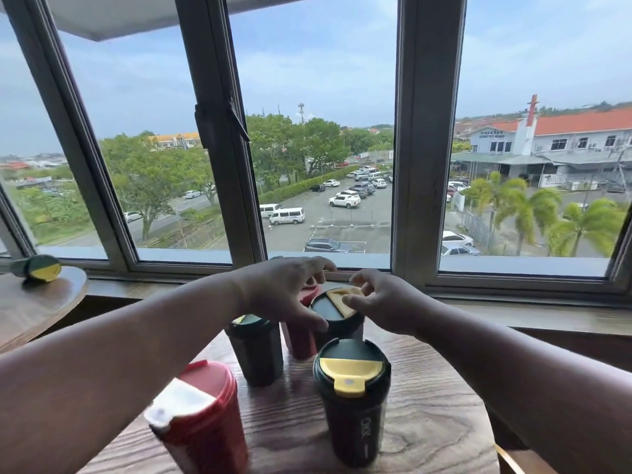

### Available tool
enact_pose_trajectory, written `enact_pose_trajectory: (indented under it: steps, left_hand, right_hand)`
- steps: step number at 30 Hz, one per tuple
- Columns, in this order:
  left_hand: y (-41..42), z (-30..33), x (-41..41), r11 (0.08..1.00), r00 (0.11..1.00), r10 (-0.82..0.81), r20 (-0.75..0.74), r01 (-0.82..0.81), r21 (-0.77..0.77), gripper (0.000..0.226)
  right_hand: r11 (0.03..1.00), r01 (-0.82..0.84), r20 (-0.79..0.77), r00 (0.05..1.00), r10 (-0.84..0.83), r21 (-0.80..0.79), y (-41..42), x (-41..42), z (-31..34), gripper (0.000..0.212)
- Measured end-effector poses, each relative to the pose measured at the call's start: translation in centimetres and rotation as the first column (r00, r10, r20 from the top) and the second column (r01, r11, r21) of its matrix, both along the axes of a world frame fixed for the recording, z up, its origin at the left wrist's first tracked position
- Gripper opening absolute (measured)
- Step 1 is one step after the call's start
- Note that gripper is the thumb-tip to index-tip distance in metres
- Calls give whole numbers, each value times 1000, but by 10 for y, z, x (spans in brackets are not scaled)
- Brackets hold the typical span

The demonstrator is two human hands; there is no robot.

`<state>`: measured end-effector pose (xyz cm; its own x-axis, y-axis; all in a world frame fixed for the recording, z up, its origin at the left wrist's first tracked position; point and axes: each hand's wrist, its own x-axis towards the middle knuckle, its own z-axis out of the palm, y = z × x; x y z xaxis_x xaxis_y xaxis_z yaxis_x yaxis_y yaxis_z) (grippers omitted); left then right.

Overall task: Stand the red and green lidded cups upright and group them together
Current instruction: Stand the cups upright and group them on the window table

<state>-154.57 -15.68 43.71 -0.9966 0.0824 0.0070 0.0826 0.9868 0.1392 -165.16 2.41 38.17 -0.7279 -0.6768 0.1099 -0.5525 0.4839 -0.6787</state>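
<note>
Five lidded cups stand upright on a round wooden table. A red cup with a white flap is front left. A dark green cup with a yellow flap is front centre. Behind them stand another green cup, a back red cup and a back green cup, close together. My left hand curls over the back red cup's lid, its thumb against the back green cup. My right hand has its fingertips on that green cup's yellow flap.
One more green cup with a yellow lid lies on its side on a second wooden table at the far left. A wooden sill and a large window run right behind the cups.
</note>
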Motion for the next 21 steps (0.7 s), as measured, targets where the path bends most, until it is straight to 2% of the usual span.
enact_pose_trajectory:
  steps: [4,7,11,14,17,21]
  left_hand:
    - [-6,12,41,1000,991,5,-135,-7,-16,51]
    - [-19,8,82,997,982,68,-174,-63,39,40]
    - [-41,-8,137,984,963,167,-213,-147,103,50]
    - [-55,-20,171,961,944,239,-228,-197,195,58]
    - [-64,-34,189,933,951,268,-154,-216,289,76]
    - [-70,-49,191,926,974,206,-94,-163,341,93]
  right_hand:
    - [999,-39,-244,969,35,-13,4,19,18,45]
    - [990,-140,-360,923,135,13,1,46,29,38]
    - [966,-238,-408,876,259,102,-12,90,37,29]
    - [929,-298,-387,848,363,219,-26,120,40,28]
    - [885,-338,-338,832,440,320,-44,140,39,38]
    - [825,-356,-216,849,482,439,-62,149,36,48]
